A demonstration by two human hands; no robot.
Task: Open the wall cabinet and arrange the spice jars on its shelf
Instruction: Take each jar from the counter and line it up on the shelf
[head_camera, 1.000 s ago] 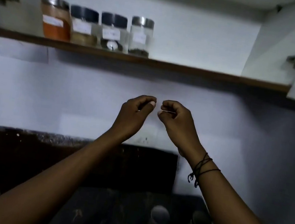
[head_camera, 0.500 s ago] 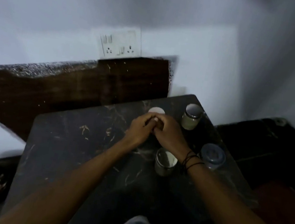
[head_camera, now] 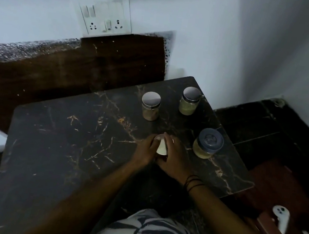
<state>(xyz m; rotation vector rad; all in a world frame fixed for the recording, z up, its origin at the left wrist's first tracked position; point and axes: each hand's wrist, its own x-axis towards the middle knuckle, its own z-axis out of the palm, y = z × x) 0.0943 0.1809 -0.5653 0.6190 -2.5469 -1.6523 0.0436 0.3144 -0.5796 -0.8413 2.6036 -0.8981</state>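
Note:
On the dark marble table [head_camera: 51, 142] both my hands close around one small spice jar [head_camera: 161, 147]; only its pale label shows between my left hand [head_camera: 145, 148] and my right hand [head_camera: 176, 156]. Three more jars stand apart on the table beyond and to the right: a silver-lidded jar [head_camera: 150, 106] of brownish spice, a second silver-lidded jar [head_camera: 190, 101] of greenish spice, and a blue-lidded jar [head_camera: 208, 143]. The wall cabinet and its shelf are out of view.
A white switch and socket plate [head_camera: 106, 16] sits on the wall above a dark wooden board [head_camera: 77, 66] behind the table. Right of the table lie a dark lower ledge [head_camera: 266, 132] and a white handheld device [head_camera: 280, 218].
One second ago I looked up at the open cabinet shelf with several jars, hands raised and holding nothing. The view has dropped to the table, and both hands now grip a jar.

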